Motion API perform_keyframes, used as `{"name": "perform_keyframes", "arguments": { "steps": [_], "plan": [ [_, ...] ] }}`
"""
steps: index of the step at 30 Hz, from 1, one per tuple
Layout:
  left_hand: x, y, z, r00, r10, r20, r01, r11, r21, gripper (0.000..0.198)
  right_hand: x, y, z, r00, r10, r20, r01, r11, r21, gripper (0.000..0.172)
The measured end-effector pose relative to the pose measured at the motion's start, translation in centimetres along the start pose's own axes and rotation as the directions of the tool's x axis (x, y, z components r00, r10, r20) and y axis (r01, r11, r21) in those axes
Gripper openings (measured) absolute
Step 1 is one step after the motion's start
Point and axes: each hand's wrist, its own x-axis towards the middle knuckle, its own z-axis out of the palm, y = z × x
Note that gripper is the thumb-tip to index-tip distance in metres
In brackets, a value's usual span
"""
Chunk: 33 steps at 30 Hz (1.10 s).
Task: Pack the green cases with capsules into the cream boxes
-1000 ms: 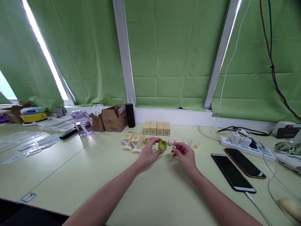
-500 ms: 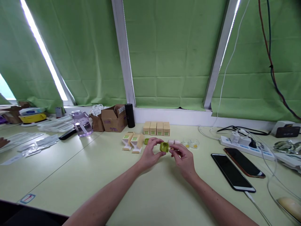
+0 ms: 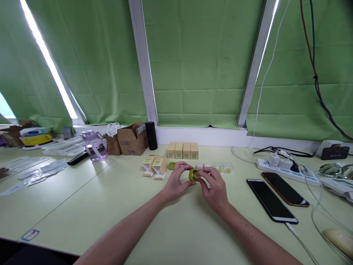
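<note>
My left hand (image 3: 177,183) is closed around a small olive-green container (image 3: 192,175) with an open hollow side. The fingertips of my right hand (image 3: 215,187) are pinched together at that opening. Whatever they hold is too small and hidden to make out. Just behind my left fingers lies another green piece (image 3: 171,166). Small pale pink pieces (image 3: 200,166) sit behind my right hand, partly covered by it. To their right stand clear round cups (image 3: 227,168) with yellow spots inside.
Several small kraft boxes (image 3: 182,151) line up at the back, with opened cartons (image 3: 160,168) at front left. A cardboard box (image 3: 132,141), black cylinder (image 3: 151,135) and purple bottle (image 3: 94,145) stand left. Phones (image 3: 272,201) and a power strip (image 3: 288,172) lie right. Another person's hand (image 3: 3,171) shows far left.
My right fingertips have moved left from beside the green container to its opening. The container has turned slightly in my left hand. The view has shifted a little.
</note>
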Motion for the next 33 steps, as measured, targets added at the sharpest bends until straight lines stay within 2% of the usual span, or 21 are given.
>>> {"name": "perform_keyframes", "arguments": {
  "steps": [4,9,33],
  "plan": [
    [-0.10,0.03,0.13,1.000,0.021,0.013,-0.021,1.000,0.009,0.047,0.18,-0.23,-0.24,0.995,-0.095,-0.008,0.093,0.984,-0.153,0.020],
    [-0.16,-0.02,0.27,0.998,0.050,0.023,-0.051,0.999,0.014,0.048,0.31,-0.60,-0.36,0.994,-0.105,0.000,0.103,0.973,-0.205,0.019],
    [-0.36,-0.36,0.44,0.997,0.062,0.050,-0.063,0.998,0.030,0.046,-0.04,-0.05,-0.03,0.996,-0.076,0.054,0.082,0.989,-0.120,0.020]
  ]
}}
